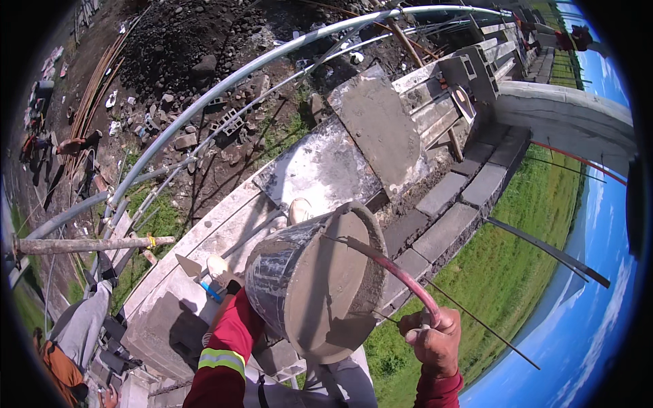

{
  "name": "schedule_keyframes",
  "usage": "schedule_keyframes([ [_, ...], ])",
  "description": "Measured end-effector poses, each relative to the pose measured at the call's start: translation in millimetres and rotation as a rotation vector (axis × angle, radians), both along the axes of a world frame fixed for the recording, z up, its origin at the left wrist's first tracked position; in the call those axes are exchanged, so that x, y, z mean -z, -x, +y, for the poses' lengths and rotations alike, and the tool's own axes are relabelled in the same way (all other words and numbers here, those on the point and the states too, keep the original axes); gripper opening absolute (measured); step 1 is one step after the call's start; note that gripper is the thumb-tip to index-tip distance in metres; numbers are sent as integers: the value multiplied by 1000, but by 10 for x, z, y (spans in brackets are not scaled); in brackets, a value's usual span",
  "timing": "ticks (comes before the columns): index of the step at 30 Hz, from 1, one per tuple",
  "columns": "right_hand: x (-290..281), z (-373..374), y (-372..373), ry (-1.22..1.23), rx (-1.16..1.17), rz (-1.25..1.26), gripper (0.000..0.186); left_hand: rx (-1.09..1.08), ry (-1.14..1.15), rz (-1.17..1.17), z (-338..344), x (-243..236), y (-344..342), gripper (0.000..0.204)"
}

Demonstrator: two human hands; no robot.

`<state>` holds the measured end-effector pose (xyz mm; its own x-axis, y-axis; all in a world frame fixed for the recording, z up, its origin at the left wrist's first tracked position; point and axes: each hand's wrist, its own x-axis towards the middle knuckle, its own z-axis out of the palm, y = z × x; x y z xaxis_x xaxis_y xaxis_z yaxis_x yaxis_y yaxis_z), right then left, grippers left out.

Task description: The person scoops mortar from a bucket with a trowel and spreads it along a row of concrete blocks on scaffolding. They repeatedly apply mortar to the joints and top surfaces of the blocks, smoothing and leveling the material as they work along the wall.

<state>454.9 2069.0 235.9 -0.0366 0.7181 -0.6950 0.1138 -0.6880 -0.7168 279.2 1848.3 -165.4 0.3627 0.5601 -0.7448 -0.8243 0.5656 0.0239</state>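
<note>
A dark, mortar-smeared bucket [272, 272] hangs tilted in front of me, its mouth turned to the right. Wet grey mortar [326, 285] coats or fills its inside. My right hand [433, 338] is closed around the red sleeve of the bucket's curved handle [398, 268]. My left arm, in a red sleeve with a reflective band [223, 360], reaches to the bucket's left side. The bucket hides my left hand and its fingers. Beyond the bucket lies a board [381, 126] spread with grey mortar. A pointed trowel blade [188, 265] shows left of the bucket.
A block wall [445, 224] runs away on the right, with steel bars [544, 248] sticking out over grass. Scaffold pipes [224, 85] curve along the left above rubble. A concrete beam [561, 112] stands at the far right. Another person's grey-clothed body [81, 326] is at lower left.
</note>
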Motion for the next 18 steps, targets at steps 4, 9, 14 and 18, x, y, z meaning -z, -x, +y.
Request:
schedule_keyframes([
  [4, 940, 70, -161, -291, -640, -164, 31, 39, 150, 164, -67, 225, -305, 75],
  [9, 1690, -96, -289, -452, -572, -106, 27, 67, 358, 259, -683, 192, -566, 75],
  [14, 1862, -156, -333, -377, -547, -120, 26, 102, 477, 297, -1311, 192, -329, 75],
  [18, 1855, -245, -256, -460, -605, -146, 30, 116, 491, 358, -1572, 162, -24, 75],
])
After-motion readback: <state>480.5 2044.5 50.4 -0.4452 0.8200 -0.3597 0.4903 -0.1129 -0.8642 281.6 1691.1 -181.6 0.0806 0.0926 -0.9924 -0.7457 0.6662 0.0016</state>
